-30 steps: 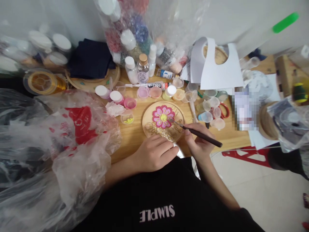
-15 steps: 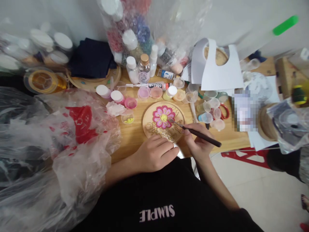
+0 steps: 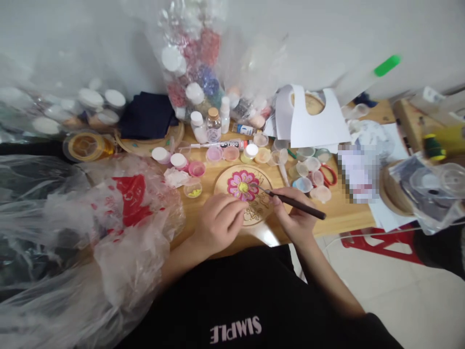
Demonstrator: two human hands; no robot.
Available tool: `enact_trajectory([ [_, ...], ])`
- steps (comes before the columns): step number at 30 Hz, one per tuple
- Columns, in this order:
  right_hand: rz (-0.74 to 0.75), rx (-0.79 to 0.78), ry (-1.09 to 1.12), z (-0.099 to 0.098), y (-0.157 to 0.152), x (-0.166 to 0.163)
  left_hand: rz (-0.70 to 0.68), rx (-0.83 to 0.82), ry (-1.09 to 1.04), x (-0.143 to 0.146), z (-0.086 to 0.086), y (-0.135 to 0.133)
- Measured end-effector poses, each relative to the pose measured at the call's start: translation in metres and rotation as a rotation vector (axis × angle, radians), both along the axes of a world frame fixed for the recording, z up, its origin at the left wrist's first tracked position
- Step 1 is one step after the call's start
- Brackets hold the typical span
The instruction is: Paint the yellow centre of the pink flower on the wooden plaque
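A round wooden board (image 3: pixel 267 213) lies flat on the table before me, with a flower (image 3: pixel 235 179) in pink petals and a yellow centre, and gold outlines around it. My left hand (image 3: pixel 220 223) is closed, its fingers curled over the board's lower left edge; the fingertips are partly hidden. In a pen-like hold, my right hand (image 3: pixel 298 218) grips a small spatula (image 3: pixel 307 208) with a dark handle. Its thin metal tip is over the flower's right petals, and I cannot tell whether it touches. A small cup with yellow paste (image 3: pixel 193 190) sits left of the board.
Small cups (image 3: pixel 214 154), bottles (image 3: pixel 213 127) and a glue tube (image 3: pixel 232 144) line the back. Red-handled scissors (image 3: pixel 329 175) lie among cups at right. A crumpled plastic bag (image 3: pixel 138 257) covers the left side. White paper (image 3: pixel 308 128) stands behind.
My left hand has shifted left along the board's edge, uncovering its lower part. My right hand still holds the spatula near the flower. The camera view has tilted up slightly.
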State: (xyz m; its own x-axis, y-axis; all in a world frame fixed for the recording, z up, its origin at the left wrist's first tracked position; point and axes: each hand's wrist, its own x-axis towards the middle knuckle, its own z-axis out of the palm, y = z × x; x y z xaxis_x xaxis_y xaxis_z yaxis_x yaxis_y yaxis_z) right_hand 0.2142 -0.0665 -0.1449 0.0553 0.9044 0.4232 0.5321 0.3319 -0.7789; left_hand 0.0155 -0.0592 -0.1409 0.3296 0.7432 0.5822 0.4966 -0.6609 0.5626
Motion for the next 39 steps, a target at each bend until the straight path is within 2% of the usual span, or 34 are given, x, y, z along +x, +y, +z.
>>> enact_trajectory([
  [5,0.093,-0.05,-0.066,0.007,0.015,-0.004,0.15,0.03,-0.02,-0.007,-0.003,0.01],
  [9,0.118,-0.262,-0.137,0.021,0.031,-0.007,0.204,0.078,-0.047,-0.009,-0.005,0.017],
  [12,0.183,-0.389,-0.331,0.04,0.04,-0.016,0.198,0.124,-0.073,-0.01,0.003,0.02],
  [17,0.311,-0.386,-0.703,0.061,0.04,-0.041,0.112,0.191,-0.028,-0.006,0.027,0.014],
  [22,0.395,-0.415,-0.788,0.067,0.042,-0.047,0.129,0.166,0.031,0.0,0.03,0.012],
  [23,0.412,-0.416,-0.788,0.07,0.047,-0.043,0.133,0.161,0.013,-0.001,0.028,0.012],
  [26,0.585,-0.494,-0.784,0.084,0.076,-0.028,0.154,0.085,-0.008,-0.005,0.025,0.012],
  [29,0.383,-0.376,-0.91,0.096,0.12,-0.024,0.127,0.077,0.0,-0.01,0.025,0.011],
  [30,0.377,-0.357,-1.012,0.097,0.134,-0.028,0.106,0.086,0.003,-0.01,0.025,0.011],
  [34,0.446,-0.423,-1.158,0.085,0.174,-0.055,0.023,0.121,0.006,-0.01,0.024,0.012],
  [39,0.544,-0.443,-1.268,0.067,0.183,-0.075,-0.055,0.158,0.032,-0.008,0.021,0.021],
])
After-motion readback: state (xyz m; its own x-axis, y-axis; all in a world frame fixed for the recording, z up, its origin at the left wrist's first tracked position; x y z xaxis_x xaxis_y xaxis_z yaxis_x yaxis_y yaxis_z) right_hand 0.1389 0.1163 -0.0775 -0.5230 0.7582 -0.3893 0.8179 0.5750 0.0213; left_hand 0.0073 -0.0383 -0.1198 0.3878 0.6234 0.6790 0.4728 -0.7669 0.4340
